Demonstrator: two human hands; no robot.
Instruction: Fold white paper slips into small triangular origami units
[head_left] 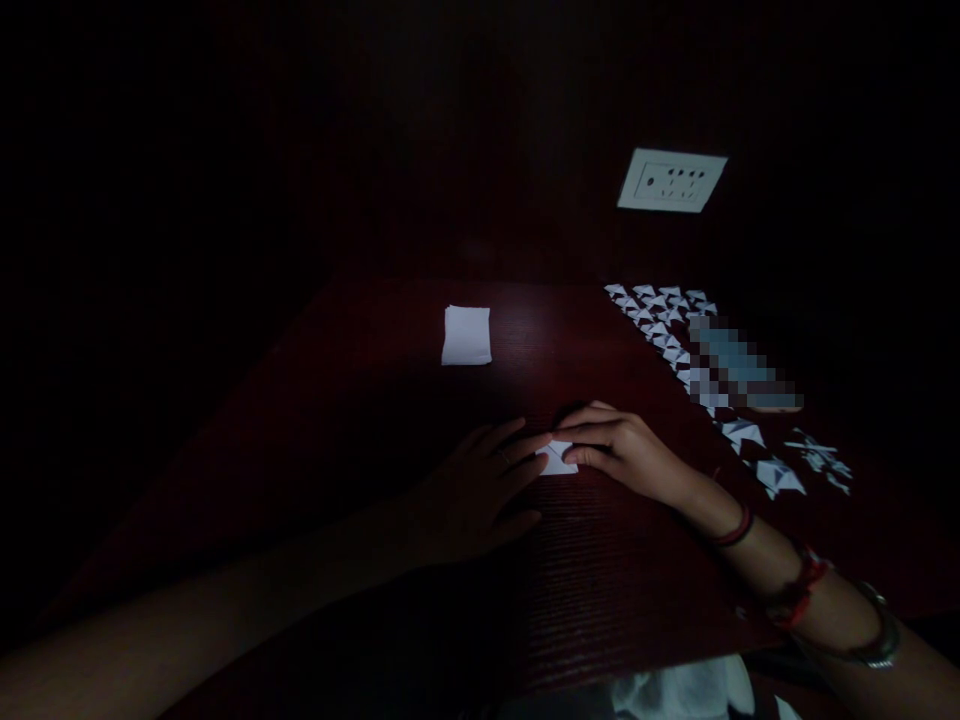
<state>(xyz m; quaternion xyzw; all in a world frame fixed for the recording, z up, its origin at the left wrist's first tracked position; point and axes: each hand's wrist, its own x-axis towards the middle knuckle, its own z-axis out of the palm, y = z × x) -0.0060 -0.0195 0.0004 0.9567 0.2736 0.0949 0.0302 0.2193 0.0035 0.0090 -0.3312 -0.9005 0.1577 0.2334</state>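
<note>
Left hand (pixel 476 495) spread, fingertips at left edge of small folded paper (pixel 557 462), which lies on dark red table (pixel 592 560) between hands. Paper stack (pixel 466 335) beyond. Right hand (pixel 634 455) touches folded paper; can't tell if pinching. Folded shapes (pixel 780 476) far right.

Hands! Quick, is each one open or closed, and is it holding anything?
Left hand: open, fingers spread, fingertips at the small folded paper.
Right hand: partly curled, thumb on that paper; can't tell if it's pinching.
</note>
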